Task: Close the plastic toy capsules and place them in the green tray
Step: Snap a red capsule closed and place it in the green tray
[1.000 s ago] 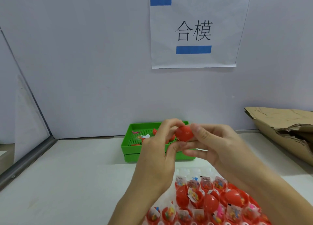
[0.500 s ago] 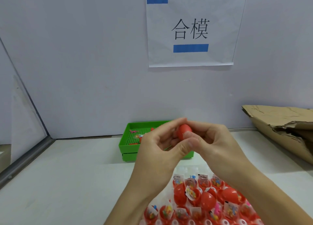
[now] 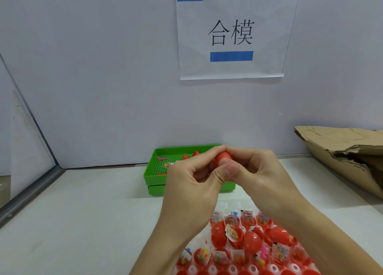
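Observation:
A red capsule [image 3: 222, 157] is held in the air between both hands, just in front of the green tray [image 3: 154, 176]. My left hand [image 3: 192, 177] pinches it from the left with fingers above and thumb below. My right hand [image 3: 257, 171] grips it from the right, its thumb pressed on the near side. Most of the capsule is hidden by fingers. Inside the tray lie a few red capsules [image 3: 189, 155] and small toy bits. Near the bottom edge, several open red capsule halves [image 3: 234, 234] with packaged toys sit in a holder.
The tray stands against the white back wall, under a taped paper sign [image 3: 231, 33]. Torn brown cardboard [image 3: 344, 150] lies at the right. A metal-edged partition [image 3: 31, 191] runs along the left of the white table [image 3: 83, 223].
Both hands have closed in tighter round the capsule, with the thumbs now pressing together on it. The hands stayed in front of the tray.

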Demonstrator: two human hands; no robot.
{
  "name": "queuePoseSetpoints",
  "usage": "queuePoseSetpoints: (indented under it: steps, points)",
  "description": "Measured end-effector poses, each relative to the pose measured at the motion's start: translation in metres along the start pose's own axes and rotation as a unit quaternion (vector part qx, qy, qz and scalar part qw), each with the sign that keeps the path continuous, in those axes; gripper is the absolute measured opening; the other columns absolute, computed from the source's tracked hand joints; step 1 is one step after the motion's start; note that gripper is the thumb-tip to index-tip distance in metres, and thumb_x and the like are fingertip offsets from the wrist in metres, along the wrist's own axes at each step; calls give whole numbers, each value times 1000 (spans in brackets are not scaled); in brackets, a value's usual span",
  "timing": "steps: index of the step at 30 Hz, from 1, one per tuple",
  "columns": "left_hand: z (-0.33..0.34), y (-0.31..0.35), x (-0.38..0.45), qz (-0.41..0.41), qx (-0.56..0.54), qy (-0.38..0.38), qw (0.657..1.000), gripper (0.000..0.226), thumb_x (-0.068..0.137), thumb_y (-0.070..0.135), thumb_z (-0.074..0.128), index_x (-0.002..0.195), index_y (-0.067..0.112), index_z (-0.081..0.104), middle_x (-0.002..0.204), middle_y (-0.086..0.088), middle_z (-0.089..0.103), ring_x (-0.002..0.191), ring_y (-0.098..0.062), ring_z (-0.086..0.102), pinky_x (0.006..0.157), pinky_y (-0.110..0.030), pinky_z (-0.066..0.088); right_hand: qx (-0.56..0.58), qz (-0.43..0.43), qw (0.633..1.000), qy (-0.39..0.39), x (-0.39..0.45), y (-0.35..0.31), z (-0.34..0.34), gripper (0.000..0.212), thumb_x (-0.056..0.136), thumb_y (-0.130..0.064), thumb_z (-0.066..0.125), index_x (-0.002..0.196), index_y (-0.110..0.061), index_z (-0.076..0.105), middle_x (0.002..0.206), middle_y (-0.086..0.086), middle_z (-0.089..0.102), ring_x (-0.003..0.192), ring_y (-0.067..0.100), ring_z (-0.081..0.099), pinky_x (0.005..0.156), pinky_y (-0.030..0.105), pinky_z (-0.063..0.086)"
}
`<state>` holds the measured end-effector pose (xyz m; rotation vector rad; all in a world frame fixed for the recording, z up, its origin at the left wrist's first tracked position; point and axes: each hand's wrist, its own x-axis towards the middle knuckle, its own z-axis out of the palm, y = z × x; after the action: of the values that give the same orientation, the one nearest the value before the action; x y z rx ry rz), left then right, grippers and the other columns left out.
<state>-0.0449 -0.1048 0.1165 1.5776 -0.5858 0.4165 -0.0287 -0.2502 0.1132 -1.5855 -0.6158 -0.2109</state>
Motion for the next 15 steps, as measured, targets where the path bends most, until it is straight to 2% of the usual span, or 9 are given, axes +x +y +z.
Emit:
queuePoseSetpoints:
  steps: [5, 10, 13, 15]
  points:
    - [0, -5, -1, 2, 12, -6, 1000, 30, 81, 29, 68, 109, 21, 74, 95, 10, 77, 93, -9, 73, 81, -19, 56, 7, -8, 1000, -6, -1, 2, 2, 22, 96, -14, 56, 100, -17, 77, 95, -1, 78, 93, 13, 74, 80, 20, 56]
    - [0, -3, 0, 9, 18, 9, 1000, 29, 78, 33, 69, 105, 27, 74, 92, 14, 77, 90, -5, 73, 78, -15, 55, 49, 15, 999, -3, 0, 0, 1, 22, 94, -19, 58, 104, -10, 76, 99, 8, 77, 99, 23, 73, 89, 34, 57]
    - [2, -1, 0, 11, 24, 7, 1000, 27, 78, 30, 70, 104, 27, 74, 90, 14, 77, 89, -3, 73, 76, -11, 54, 35, 29, 999, -5, 0, -1, 0, 21, 98, -14, 56, 106, -9, 75, 101, 8, 77, 100, 23, 73, 88, 32, 57]
    - [4, -1, -1, 8, 23, -1, 1000, 29, 79, 28, 70, 107, 23, 75, 90, 11, 77, 89, -4, 73, 76, -11, 54, 22, 42, 999, -6, -1, -1, -3, 21, 99, -11, 55, 108, -7, 74, 102, 10, 77, 100, 24, 73, 91, 38, 57]
